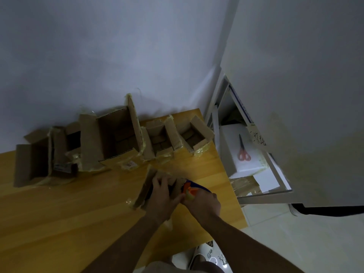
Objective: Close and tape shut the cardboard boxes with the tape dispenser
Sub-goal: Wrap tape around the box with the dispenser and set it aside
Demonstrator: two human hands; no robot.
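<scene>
A small cardboard box (149, 186) is pressed down by the left hand (161, 196), fingers spread flat across its closed flaps. Just right of that box, a blue and orange tape dispenser (190, 189) is gripped by the right hand (202, 203), its front end touching the box's top. The box is set on a wooden table (69, 213), near its right edge. Behind the box, a row of open cardboard boxes (118, 138) is lined up against the wall. Right of the box, beyond the table edge, orange-handled scissors (243, 149) are laid on a white box (250, 164) inside a cabinet.
</scene>
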